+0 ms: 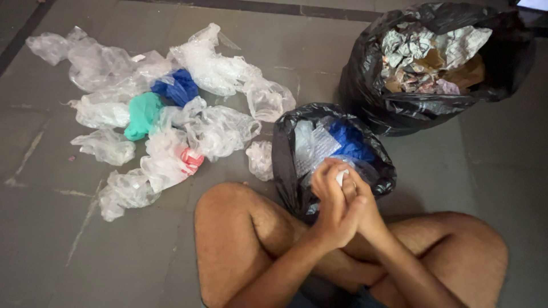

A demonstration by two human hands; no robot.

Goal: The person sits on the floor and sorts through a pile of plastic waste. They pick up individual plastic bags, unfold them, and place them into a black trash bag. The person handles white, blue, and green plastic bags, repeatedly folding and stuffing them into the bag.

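Landmark: the small black bag (291, 165), standing open on the floor (68, 251) between the person's crossed knees; every place below is told from it.
Left hand: the left hand (334, 208) is over the near rim of the small black bag, fingers curled and clenched against the other hand.
Right hand: the right hand (365, 211) is pressed to the left hand at the same rim; both close around a white scrap (341, 177), of which only a tip shows between the fingers.
Bag contents: clear film and a blue piece (349, 141) lie inside the small black bag, just beyond the hands.
Loose pile: clear plastic wrappers (211, 128), with green, blue and red-and-white bits among them, are spread on the floor to the left of the small black bag; one clear wad (260, 159) lies just beside its left wall.
Large bag: a large black bag (371, 85) of crumpled paper stands behind and to the right of the small black bag, touching or nearly so.
Doing it well: squeeze the scrap tight and let go only once the hands are past the rim, so it cannot spring back out, I judge.
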